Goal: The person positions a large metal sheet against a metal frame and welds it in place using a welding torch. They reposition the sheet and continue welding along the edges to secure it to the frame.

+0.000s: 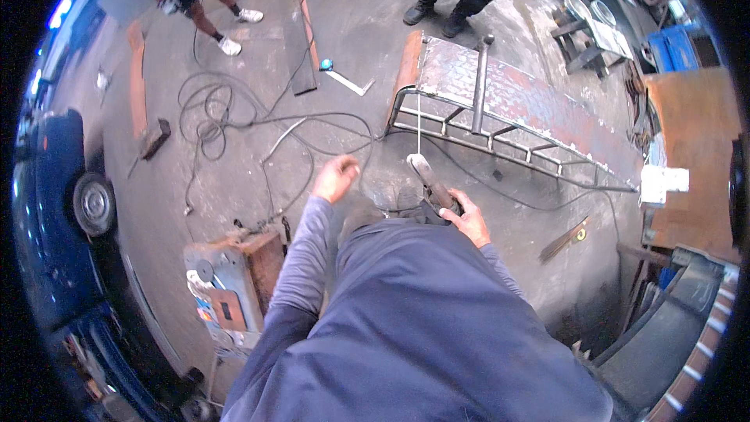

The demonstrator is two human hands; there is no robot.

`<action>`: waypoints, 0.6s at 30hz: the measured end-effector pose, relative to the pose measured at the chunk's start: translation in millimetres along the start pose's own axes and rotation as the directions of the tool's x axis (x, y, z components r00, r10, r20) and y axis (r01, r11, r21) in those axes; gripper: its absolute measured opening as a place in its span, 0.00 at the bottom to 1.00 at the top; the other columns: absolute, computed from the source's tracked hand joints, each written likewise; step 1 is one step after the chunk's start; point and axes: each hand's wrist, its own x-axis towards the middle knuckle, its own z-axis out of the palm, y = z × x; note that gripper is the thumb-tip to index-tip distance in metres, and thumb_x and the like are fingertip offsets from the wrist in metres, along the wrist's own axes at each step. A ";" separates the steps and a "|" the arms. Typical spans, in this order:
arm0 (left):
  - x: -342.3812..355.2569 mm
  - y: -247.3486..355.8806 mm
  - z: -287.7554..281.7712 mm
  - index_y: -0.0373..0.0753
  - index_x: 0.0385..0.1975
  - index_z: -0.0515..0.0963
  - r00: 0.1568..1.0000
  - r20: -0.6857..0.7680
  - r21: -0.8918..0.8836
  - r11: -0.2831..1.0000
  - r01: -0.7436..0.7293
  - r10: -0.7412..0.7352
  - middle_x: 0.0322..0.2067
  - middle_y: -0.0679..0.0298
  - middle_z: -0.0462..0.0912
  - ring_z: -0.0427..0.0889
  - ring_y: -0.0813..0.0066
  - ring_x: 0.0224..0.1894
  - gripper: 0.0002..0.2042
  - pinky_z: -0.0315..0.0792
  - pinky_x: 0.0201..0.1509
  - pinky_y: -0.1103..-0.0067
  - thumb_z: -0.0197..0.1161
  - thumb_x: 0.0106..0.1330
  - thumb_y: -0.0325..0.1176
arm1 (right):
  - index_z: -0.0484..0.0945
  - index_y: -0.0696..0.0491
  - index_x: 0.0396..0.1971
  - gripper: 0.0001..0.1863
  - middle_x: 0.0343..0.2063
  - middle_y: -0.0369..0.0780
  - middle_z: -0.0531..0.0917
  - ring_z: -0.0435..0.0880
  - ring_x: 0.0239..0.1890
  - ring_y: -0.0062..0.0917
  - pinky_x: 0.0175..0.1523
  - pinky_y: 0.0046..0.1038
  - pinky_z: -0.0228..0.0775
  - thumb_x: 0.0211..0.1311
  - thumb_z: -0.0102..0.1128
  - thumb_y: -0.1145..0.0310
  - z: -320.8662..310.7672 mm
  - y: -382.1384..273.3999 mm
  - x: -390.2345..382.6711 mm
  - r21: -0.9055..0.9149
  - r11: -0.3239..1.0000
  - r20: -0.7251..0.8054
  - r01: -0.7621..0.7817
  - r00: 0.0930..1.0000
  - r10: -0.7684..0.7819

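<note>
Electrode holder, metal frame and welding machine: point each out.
Electrode holder (432, 181), head view, on its dark handle above the right hand.
Metal frame (508, 98), head view, on its rusty plate top.
Welding machine (234, 281), head view, on its grey casing.

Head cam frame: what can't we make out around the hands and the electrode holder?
- Right hand: palm and grip hidden behind the electrode holder and the person's torso.
- Left hand: motion-blurred, so whether it holds anything is unclear.
- Rod tip: too thin to tell whether it touches the metal frame.
- Welding machine: controls too small, lower part cut off by the sleeve.
</note>
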 end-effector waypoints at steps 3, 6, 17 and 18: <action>-22.1 -20.8 17.0 0.37 0.56 0.78 0.942 0.268 0.162 0.973 0.162 -0.201 0.49 0.49 0.85 0.83 0.56 0.54 0.24 0.74 0.59 0.68 0.65 0.63 0.42 | 0.75 0.57 0.58 0.30 0.56 0.47 0.81 0.79 0.61 0.36 0.65 0.33 0.68 0.56 0.73 0.64 12.5 2.4 -6.0 0.012 1.000 -0.065 0.026 0.998 -0.025; -40.1 -52.1 14.6 0.37 0.57 0.77 0.864 0.404 0.247 0.945 0.215 -0.302 0.51 0.46 0.84 0.82 0.55 0.56 0.27 0.74 0.60 0.69 0.67 0.61 0.46 | 0.75 0.58 0.56 0.29 0.51 0.46 0.83 0.82 0.55 0.36 0.60 0.33 0.72 0.53 0.74 0.72 33.3 -6.0 -12.0 0.024 0.997 -0.121 0.069 0.990 -0.066; -33.7 -91.9 -76.1 0.39 0.57 0.78 0.868 0.392 0.361 0.919 0.159 -0.304 0.50 0.47 0.84 0.82 0.55 0.56 0.26 0.73 0.60 0.69 0.67 0.62 0.47 | 0.76 0.53 0.57 0.30 0.55 0.47 0.81 0.79 0.58 0.45 0.61 0.39 0.71 0.54 0.73 0.59 114.6 -29.2 -41.3 0.058 0.997 -0.172 0.046 0.985 -0.036; -31.5 -97.3 -82.6 0.39 0.56 0.78 0.869 0.383 0.368 0.915 0.168 -0.313 0.50 0.47 0.84 0.82 0.54 0.55 0.26 0.73 0.60 0.69 0.67 0.61 0.47 | 0.77 0.53 0.57 0.30 0.55 0.47 0.81 0.79 0.58 0.45 0.62 0.39 0.71 0.54 0.73 0.59 120.3 -28.2 -42.8 0.058 0.997 -0.156 0.047 0.987 -0.037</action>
